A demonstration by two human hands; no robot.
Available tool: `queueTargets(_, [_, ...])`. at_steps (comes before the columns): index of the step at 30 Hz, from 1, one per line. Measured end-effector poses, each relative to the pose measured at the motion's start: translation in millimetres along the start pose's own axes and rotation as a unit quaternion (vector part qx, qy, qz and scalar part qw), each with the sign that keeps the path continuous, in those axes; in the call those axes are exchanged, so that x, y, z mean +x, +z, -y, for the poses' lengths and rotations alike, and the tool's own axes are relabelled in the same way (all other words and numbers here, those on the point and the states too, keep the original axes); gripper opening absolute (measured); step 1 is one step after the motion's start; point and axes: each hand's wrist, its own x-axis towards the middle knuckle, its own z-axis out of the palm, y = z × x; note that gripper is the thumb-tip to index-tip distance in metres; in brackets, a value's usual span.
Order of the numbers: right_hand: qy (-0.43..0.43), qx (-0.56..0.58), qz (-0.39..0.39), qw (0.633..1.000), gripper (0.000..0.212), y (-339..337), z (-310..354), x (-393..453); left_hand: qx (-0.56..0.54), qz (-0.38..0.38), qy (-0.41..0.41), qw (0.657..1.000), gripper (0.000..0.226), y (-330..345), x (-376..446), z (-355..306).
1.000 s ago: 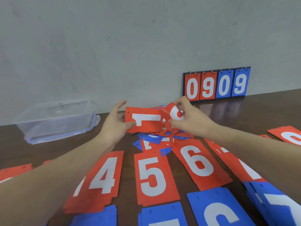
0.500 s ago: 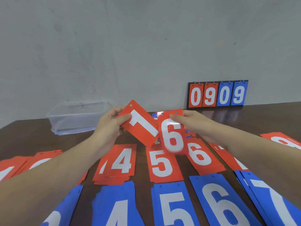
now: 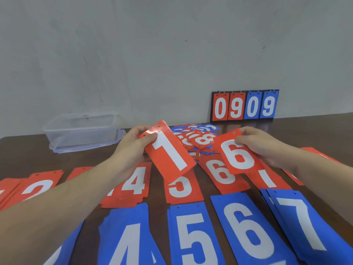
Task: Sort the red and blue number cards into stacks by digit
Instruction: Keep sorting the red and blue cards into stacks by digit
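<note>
Red 1 card [image 3: 169,152] is pinched by the left hand [image 3: 131,148]; right hand [image 3: 261,145] pinches a red 6 card [image 3: 239,153] (above the red 6 stack [image 3: 219,173]).

Your dark brown surface [image 3: 23,150] carries a far row of red stacks: 2 [image 3: 40,186], 4 [image 3: 133,182], 5 [image 3: 181,188], 6 [image 3: 219,173]. Nearer you lie blue stacks 4 [image 3: 129,236], 5 [image 3: 194,236], 6 [image 3: 248,230], 7 [image 3: 301,222]. At the back sit a loose mixed pile [image 3: 198,136], an upturned clear plastic box [image 3: 82,129] and a scoreboard [image 3: 244,106] reading 0909.
</note>
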Motion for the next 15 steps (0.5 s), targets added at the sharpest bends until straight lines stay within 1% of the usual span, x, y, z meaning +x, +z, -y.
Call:
queueTargets(6, [0.012, -0.015, -0.010, 1.000, 0.035, -13.4, -22.7, 8.5, 0.009, 0.008, -0.016, 1.000, 0.009, 16.3, 4.3, 9.8])
queueTargets(11, [-0.002, -0.047, 0.030, 0.998, 0.036, 2.7, -28.5, 20.0, 0.001, 0.001, -0.055, 0.998, 0.003, 24.6, 10.1, 19.3])
queueTargets(15, [-0.026, -0.059, 0.041, 0.997, 0.041, 21.6, -28.2, 33.0, 0.009, -0.015, -0.084, 0.996, 0.012, 19.8, 12.3, 25.4])
